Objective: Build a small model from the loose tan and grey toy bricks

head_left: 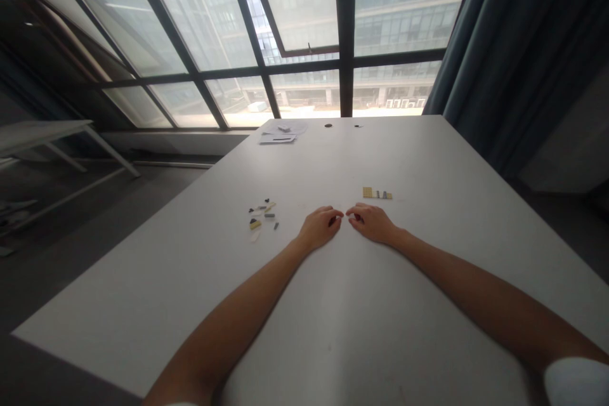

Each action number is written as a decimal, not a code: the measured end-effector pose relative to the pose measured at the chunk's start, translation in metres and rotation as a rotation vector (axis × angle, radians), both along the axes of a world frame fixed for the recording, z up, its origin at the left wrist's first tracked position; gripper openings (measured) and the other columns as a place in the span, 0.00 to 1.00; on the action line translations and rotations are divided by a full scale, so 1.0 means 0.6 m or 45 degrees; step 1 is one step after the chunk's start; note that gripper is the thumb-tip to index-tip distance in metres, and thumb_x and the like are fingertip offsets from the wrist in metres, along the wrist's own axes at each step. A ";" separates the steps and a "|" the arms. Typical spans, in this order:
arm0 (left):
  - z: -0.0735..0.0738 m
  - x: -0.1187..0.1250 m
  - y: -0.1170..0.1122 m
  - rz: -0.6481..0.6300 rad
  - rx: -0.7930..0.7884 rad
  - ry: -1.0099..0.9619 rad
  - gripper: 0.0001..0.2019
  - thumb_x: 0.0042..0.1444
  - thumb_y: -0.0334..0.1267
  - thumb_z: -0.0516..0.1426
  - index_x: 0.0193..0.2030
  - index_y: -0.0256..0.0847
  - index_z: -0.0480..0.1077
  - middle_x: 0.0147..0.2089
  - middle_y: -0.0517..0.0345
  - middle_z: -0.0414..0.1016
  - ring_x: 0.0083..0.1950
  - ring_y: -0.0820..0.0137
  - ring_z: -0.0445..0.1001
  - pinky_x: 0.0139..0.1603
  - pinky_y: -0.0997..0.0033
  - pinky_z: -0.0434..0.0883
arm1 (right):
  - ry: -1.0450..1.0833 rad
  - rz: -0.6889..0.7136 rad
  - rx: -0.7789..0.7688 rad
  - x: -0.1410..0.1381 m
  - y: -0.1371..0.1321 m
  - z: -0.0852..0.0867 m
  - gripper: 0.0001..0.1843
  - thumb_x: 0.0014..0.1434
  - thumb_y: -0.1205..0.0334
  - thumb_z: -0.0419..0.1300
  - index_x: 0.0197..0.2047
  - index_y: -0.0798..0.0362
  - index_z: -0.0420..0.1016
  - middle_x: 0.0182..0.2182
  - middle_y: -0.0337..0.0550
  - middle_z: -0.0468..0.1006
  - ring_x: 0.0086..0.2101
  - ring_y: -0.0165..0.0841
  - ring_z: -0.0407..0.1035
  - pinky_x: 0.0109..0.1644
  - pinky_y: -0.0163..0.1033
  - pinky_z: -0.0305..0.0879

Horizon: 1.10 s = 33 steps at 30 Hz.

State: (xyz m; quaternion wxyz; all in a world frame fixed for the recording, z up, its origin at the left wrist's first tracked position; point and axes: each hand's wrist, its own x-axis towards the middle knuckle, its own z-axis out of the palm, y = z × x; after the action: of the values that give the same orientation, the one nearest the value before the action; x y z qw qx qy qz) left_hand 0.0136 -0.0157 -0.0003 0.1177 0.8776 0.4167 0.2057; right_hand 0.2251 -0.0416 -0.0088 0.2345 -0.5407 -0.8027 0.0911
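My left hand (320,226) rests on the white table with its fingers curled toward the thumb. Facing it across a narrow gap, my right hand (372,222) is curled in the same way. Whatever the fingertips may pinch is too small to make out. Left of my left hand lies a loose group of small building bricks: a yellow brick (255,225), a grey brick (269,216) and several black, pale and grey pieces. Just beyond my right hand is a yellow studded plate (367,192), joined to or touching a strip with grey parts (384,195).
The white table (342,304) reaches to large windows. Papers (278,137) with a small white object lie at its far left corner. A round dark hole (328,125) and a small dark item (358,126) are near the far edge. A blue curtain (514,63) hangs at the right.
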 end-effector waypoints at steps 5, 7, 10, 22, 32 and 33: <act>-0.001 0.000 -0.002 -0.002 0.014 0.003 0.14 0.64 0.39 0.53 0.49 0.46 0.79 0.40 0.57 0.78 0.46 0.67 0.75 0.50 0.71 0.70 | 0.002 0.005 0.001 0.000 0.000 -0.001 0.11 0.64 0.60 0.58 0.47 0.48 0.80 0.34 0.39 0.77 0.33 0.31 0.69 0.41 0.35 0.59; -0.001 0.001 -0.002 -0.003 0.016 0.007 0.14 0.64 0.39 0.52 0.49 0.46 0.79 0.40 0.57 0.78 0.46 0.67 0.75 0.51 0.71 0.70 | 0.001 0.004 -0.002 0.000 0.000 -0.002 0.11 0.64 0.60 0.58 0.47 0.48 0.80 0.34 0.39 0.76 0.33 0.31 0.69 0.41 0.35 0.59; -0.001 0.001 -0.002 0.002 0.011 0.010 0.14 0.64 0.39 0.52 0.48 0.46 0.79 0.40 0.56 0.78 0.46 0.67 0.75 0.51 0.71 0.70 | 0.003 0.006 0.004 0.000 0.000 -0.003 0.11 0.64 0.60 0.58 0.46 0.48 0.80 0.33 0.39 0.76 0.33 0.31 0.69 0.40 0.35 0.59; 0.027 -0.010 -0.005 -0.057 -0.065 0.113 0.14 0.63 0.41 0.53 0.48 0.47 0.79 0.42 0.57 0.79 0.44 0.68 0.76 0.48 0.72 0.71 | -0.002 0.017 -0.002 0.001 0.000 -0.003 0.11 0.64 0.60 0.58 0.46 0.48 0.80 0.33 0.38 0.76 0.33 0.30 0.68 0.39 0.35 0.58; 0.144 -0.152 0.084 0.326 -0.184 0.087 0.15 0.57 0.44 0.61 0.47 0.42 0.81 0.40 0.54 0.82 0.37 0.70 0.76 0.42 0.74 0.71 | 0.023 0.026 -0.007 0.001 0.000 -0.007 0.12 0.64 0.59 0.56 0.45 0.48 0.80 0.33 0.40 0.77 0.32 0.31 0.69 0.38 0.35 0.59; 0.150 -0.171 0.093 0.407 -0.175 0.102 0.15 0.57 0.44 0.61 0.47 0.41 0.81 0.40 0.54 0.82 0.36 0.70 0.76 0.41 0.74 0.71 | 0.027 0.027 -0.006 0.001 0.000 -0.008 0.12 0.64 0.59 0.56 0.45 0.49 0.80 0.33 0.40 0.77 0.32 0.31 0.69 0.38 0.35 0.59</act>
State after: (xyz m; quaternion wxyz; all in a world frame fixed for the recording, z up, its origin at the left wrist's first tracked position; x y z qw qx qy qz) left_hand -0.0889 0.0400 0.0899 0.1263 0.7975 0.5685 0.1576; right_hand 0.2259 -0.0415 -0.0135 0.2407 -0.5318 -0.8056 0.1013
